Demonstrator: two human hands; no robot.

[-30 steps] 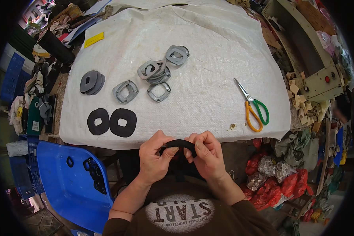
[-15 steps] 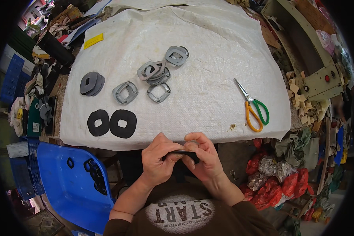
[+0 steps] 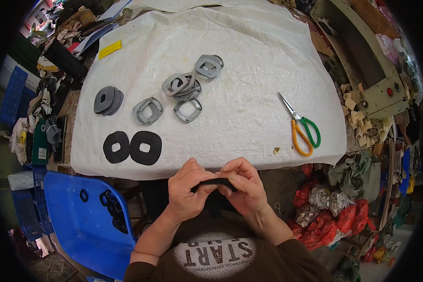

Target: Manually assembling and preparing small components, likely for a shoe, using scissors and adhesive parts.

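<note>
Between my two hands, just off the table's front edge, a black padded piece (image 3: 215, 182) is held edge-on and bent into an arch. My left hand (image 3: 189, 187) pinches its left end, fingers curled. At its other end my right hand (image 3: 246, 184) grips with thumb and fingers. Two black rounded-square pads (image 3: 145, 148) with square holes lie flat on the table, left of my hands. Farther back are grey metal frames (image 3: 148, 111), some overlapping in a pile (image 3: 182, 86). A stack of grey pads (image 3: 109, 100) sits at the left.
A white woven sheet (image 3: 249, 117) covers the table. Scissors (image 3: 300, 127) with orange and green handles lie on the right. A blue basin (image 3: 80, 221) with black rings (image 3: 117, 209) stands lower left. Red plastic bags (image 3: 324, 230) lie lower right. A yellow strip (image 3: 110, 50) rests at the back left.
The black piece has tilted and bent more, so its edge now shows as a wider arch between my hands. My fingers have shifted slightly; the things on the table stay put.
</note>
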